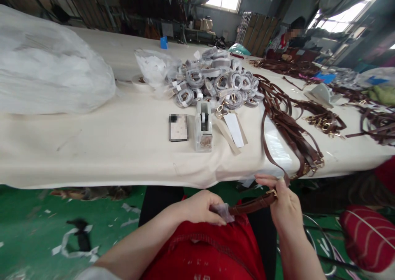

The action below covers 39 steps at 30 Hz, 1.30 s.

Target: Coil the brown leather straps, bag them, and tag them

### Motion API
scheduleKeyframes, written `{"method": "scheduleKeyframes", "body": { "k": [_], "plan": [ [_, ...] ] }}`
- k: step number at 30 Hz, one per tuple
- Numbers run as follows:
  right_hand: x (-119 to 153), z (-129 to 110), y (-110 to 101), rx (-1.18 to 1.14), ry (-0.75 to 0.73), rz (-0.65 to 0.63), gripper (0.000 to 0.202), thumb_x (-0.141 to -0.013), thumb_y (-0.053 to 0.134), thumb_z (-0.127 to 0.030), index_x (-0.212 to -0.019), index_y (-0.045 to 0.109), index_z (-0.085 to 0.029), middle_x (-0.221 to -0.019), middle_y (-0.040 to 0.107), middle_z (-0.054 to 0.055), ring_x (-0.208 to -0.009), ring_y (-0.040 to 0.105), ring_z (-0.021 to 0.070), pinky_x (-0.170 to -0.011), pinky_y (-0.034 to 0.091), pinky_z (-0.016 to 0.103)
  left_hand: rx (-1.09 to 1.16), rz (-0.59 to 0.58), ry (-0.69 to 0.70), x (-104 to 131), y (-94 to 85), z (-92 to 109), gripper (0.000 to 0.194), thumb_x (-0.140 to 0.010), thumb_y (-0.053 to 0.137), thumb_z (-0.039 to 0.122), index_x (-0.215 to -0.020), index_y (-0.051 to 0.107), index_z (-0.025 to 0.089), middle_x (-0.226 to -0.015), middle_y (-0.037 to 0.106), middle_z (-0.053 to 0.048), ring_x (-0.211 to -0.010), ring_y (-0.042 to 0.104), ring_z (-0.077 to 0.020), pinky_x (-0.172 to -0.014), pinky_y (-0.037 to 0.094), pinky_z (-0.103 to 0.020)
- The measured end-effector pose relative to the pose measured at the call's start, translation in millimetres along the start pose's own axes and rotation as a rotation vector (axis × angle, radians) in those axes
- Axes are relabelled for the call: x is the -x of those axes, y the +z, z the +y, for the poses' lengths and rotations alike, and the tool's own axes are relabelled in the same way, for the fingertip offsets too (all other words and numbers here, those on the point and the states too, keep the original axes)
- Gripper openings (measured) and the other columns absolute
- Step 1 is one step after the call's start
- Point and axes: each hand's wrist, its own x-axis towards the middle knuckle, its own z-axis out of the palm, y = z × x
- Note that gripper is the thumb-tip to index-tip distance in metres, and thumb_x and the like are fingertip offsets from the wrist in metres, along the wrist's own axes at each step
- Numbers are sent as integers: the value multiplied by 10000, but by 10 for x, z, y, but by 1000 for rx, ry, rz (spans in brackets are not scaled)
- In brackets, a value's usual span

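Observation:
A brown leather strap (251, 206) stretches between my two hands above my lap. My left hand (202, 208) is closed on its left end, where a bit of clear plastic film (225, 211) wraps the leather. At the other end my right hand (285, 204) pinches the strap near a gold metal buckle or ring, with thumb and fingers closed. From there the strap runs up toward a heap of brown leather straps (286, 128) with gold clasps on the table's right side. Part of the held strap is hidden behind my fingers.
On the cream-covered table (92, 148) stand a tape dispenser (203, 128) and a phone-like item (178, 128). Paper strips (234, 128) lie beside them. Behind are several wrapped strap coils (216, 80), and at left a large plastic bag (52, 66). Another person (284, 41) sits at far right.

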Motion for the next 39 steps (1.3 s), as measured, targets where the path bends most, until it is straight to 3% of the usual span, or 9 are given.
{"method": "scheduleKeyframes", "body": {
  "k": [6, 11, 16, 19, 25, 29, 36, 39],
  "plan": [
    [41, 22, 122, 74, 24, -47, 502, -999, 397, -548, -950, 801, -254, -1090, 764, 62, -1092, 650, 273, -956, 476, 364, 73, -31, 13, -16, 11, 39, 322, -717, 835, 409, -895, 777, 147, -758, 731, -20, -663, 635, -121, -618, 467, -186],
    [151, 166, 222, 59, 84, -155, 463, -1000, 392, -517, -1168, 730, -248, -1106, 763, 73, -994, 698, 274, -835, 565, 366, 169, -5, -8, -9, -3, -30, 394, -663, 863, 455, -893, 780, 146, -763, 724, -27, -634, 617, -114, -590, 467, -187],
    [127, 243, 212, 51, 17, -165, 416, -984, 454, -504, -1095, 765, -251, -1102, 771, 80, -1102, 677, 290, -960, 537, 395, 231, 15, -65, -3, -19, -28, 451, -647, 860, 498, -911, 783, 141, -774, 728, -40, -629, 624, -121, -592, 480, -200],
    [111, 195, 237, 28, -9, -162, 386, -976, 484, -490, -1067, 774, -252, -1092, 774, 84, -1084, 689, 294, -934, 558, 404, 205, 16, -53, -9, -12, 5, 441, -641, 865, 486, -903, 785, 141, -769, 720, -34, -630, 609, -121, -591, 466, -204],
    [158, 153, 431, -1, -67, -263, 273, -894, 645, -408, -1065, 778, -243, -1082, 770, 102, -996, 719, 294, -862, 591, 412, 215, 43, -15, -34, 21, -3, 396, -659, 860, 471, -850, 780, 134, -734, 706, -27, -616, 585, -122, -597, 444, -220],
    [228, 214, 571, -61, 21, -316, 303, -875, 677, -386, -1130, 756, -243, -1047, 765, 93, -852, 727, 253, -744, 609, 364, 259, 40, 17, -55, 47, -34, 387, -672, 855, 464, -808, 760, 114, -676, 666, -18, -548, 527, -101, -551, 404, -222],
    [244, 243, 567, -82, 78, -353, 313, -912, 630, -444, -1098, 768, -233, -1114, 738, 99, -612, 674, 164, -544, 575, 280, 262, 80, -2, -61, 110, -20, 450, -667, 832, 535, -761, 724, 109, -672, 675, -31, -513, 530, -107, -506, 382, -226],
    [302, 181, 591, -42, 35, -364, 356, -978, 509, -459, -1089, 778, -253, -1154, 721, 104, -835, 719, 224, -692, 607, 324, 268, 115, 31, -64, 123, 32, 454, -672, 826, 539, -778, 738, 107, -669, 675, -29, -525, 536, -111, -524, 400, -229]
  ]
}}
